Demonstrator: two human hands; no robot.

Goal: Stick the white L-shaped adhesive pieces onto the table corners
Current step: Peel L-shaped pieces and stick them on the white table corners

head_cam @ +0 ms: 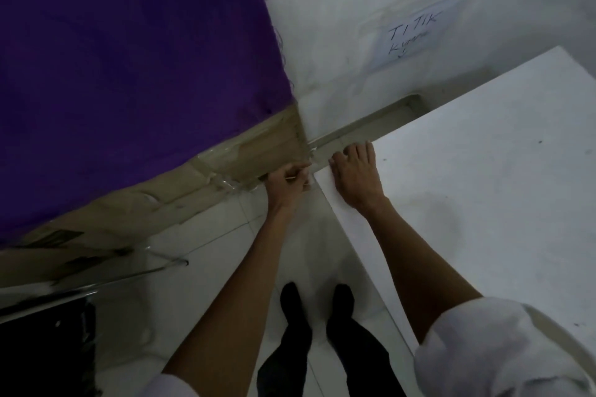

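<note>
Just above centre frame, left of the counter corner, my left hand curls, pinching a small pale piece, likely the adhesive, right beside that corner; its axis is too blurred to tell. Beyond, my right hand lies flat on top, fingers reaching the far edge.

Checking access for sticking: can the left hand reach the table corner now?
Likely yes: the left hand, pinching a thin pale piece, sits right beside the table corner with nothing between; the right hand rests on top.
</note>
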